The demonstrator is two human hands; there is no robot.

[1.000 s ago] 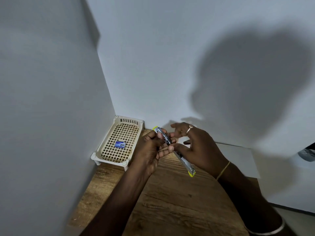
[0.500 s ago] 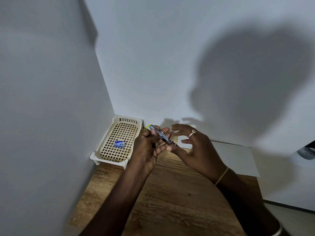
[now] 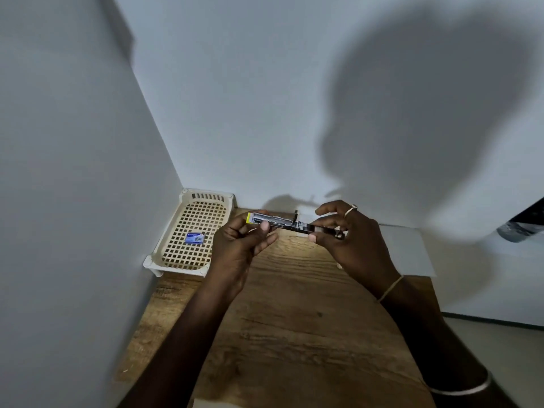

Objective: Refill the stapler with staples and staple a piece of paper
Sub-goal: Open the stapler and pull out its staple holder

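Observation:
A metal stapler [image 3: 290, 224] with a yellow end is held level in the air above the wooden table [image 3: 294, 334]. My left hand [image 3: 240, 248] grips its yellow left end, thumb on the near side. My right hand [image 3: 350, 237] pinches the right part of the stapler between thumb and fingers. A small blue staple box [image 3: 195, 238] lies in the cream lattice tray [image 3: 176, 260] in the left corner. A white sheet of paper [image 3: 412, 251] lies flat on the table at the right, partly hidden by my right hand.
White walls close in on the left and behind the table. A dark object [image 3: 521, 228] shows at the right edge. Bare wood stretches between my forearms toward the near edge.
The stapler has turned from a slant to level and moved a little right. My right hand has taken hold of its right part; the yellow bottom piece seen a second ago is out of sight.

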